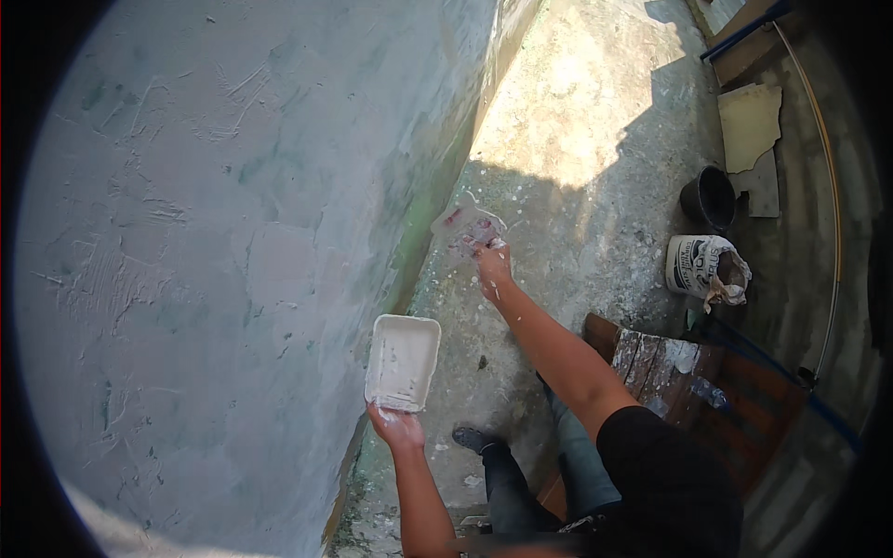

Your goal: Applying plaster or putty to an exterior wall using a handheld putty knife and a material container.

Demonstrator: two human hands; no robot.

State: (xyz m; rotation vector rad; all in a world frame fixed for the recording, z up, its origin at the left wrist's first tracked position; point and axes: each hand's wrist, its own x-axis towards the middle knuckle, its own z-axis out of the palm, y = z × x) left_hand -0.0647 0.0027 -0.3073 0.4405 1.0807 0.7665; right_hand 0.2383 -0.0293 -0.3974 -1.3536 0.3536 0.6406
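My left hand (398, 428) grips the lower end of a white rectangular tray (402, 353), its fingers coated in white paste. Traces of the paste lie inside the tray, mostly near my fingers. Stretched out ahead, my right hand (494, 270) is closed round a putty knife (462, 226) whose broad blade is smeared with whitish plaster. The knife's handle is mostly hidden by the hand. On the left rises a large wall (242, 279) coated in patchy grey-white plaster with ridges; the tray is close to it, though I cannot tell whether they touch.
At right stand a black bucket (714, 198) and an open white sack (693, 264). A paint-spattered wooden bench (662, 361) carries a clear plastic bottle (710, 392). Broken board pieces (749, 126) lean farther back. The concrete floor (558, 219) is speckled white, with a sunlit patch ahead.
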